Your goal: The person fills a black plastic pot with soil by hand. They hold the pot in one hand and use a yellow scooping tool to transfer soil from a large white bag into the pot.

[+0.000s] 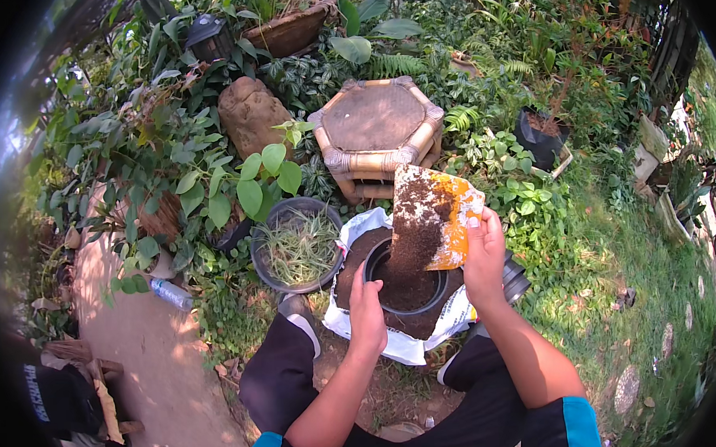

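My left hand (pixel 369 314) grips the near-left rim of a round black plastic plant pot (pixel 420 309). Dark soil (pixel 407 284) lies inside that pot. In my right hand (pixel 486 253) is an orange, soil-caked scoop-like piece (pixel 457 209), tilted over the pot's far side. Loose soil slides down its face toward the pot. Around the pot is an opened white sack (pixel 410 349) with dark soil in it, between my feet. The pot's underside is hidden.
Left of the sack stands a dark basin (pixel 261 262) of cut grass-like leaves. Behind it is a hexagonal bamboo stool (pixel 376 116) beside a large rock (pixel 252 113). Stacked black pots (pixel 514 279) sit right of my right wrist. A plastic bottle (pixel 171 294) lies by the path (pixel 159 367).
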Demonstrator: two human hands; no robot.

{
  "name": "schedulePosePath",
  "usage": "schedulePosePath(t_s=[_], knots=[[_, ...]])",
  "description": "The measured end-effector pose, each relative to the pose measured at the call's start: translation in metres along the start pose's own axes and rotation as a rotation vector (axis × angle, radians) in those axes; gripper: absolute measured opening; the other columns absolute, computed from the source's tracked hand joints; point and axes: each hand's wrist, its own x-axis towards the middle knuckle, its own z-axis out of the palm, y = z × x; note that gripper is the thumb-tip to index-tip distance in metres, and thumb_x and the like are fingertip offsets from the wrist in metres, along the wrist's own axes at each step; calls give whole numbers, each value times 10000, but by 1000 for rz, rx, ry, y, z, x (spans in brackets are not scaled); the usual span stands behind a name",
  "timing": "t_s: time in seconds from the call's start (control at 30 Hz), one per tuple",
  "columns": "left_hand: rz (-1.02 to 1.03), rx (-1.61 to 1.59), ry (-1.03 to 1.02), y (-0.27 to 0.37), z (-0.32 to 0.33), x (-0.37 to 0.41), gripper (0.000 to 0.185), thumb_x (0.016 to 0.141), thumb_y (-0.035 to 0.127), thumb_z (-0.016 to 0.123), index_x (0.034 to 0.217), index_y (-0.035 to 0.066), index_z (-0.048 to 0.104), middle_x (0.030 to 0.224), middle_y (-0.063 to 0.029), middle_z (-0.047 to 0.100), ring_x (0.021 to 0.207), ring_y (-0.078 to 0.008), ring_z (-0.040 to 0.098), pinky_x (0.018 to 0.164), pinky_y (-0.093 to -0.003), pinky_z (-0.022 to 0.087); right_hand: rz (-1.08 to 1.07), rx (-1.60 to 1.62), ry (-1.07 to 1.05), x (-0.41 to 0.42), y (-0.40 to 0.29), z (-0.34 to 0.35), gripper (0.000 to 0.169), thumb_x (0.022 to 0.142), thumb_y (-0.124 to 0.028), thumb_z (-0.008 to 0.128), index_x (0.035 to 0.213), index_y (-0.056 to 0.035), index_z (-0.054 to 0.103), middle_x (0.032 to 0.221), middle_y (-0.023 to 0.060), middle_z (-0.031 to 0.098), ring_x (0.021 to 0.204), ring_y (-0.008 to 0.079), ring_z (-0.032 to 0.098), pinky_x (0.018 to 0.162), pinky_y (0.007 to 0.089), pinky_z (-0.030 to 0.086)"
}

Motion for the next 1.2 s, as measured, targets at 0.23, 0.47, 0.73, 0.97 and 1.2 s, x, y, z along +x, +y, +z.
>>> schedulePosePath(t_s=[0.23,0.47,0.73,0.97,1.2], knots=[[43,-15,10,1,-1,2,514,907,72,413,1412,-21,394,1345,-124,502,1202,-189,481,1053,-314,352,-99,-67,-78,-9,-2,3,234,1048,-123,396,1226,12,467,1142,83,608,1028,101,567,918,269,451],[-18,-16,-20,-1,-1,0,525,898,71,400,1416,-16,394,1350,-127,497,1230,-200,462,1064,-325,340,-170,-100,23,-10,-8,5,262,1050,-130,379,1254,16,455,1109,101,614,1002,112,575,900,275,451],[60,-14,81,-5,-7,4,559,877,72,402,1429,-16,382,1377,-125,474,1249,-210,447,1083,-326,316,-233,-47,229,17,-2,-21,226,1032,-103,394,1217,2,472,1102,79,610,984,115,588,887,276,472],[-34,-71,38,45,6,9,566,896,88,370,1460,59,351,1360,-109,492,1182,-226,537,962,-352,475,-46,30,378,43,27,-53,225,969,-35,398,1161,0,509,1075,72,611,956,122,585,882,278,459],[75,-6,92,109,26,35,541,893,162,421,1432,159,372,1241,-82,525,1101,-209,566,836,-428,530,281,-247,169,54,128,-84,207,950,-47,426,1102,24,547,994,107,649,916,164,625,839,315,483]])
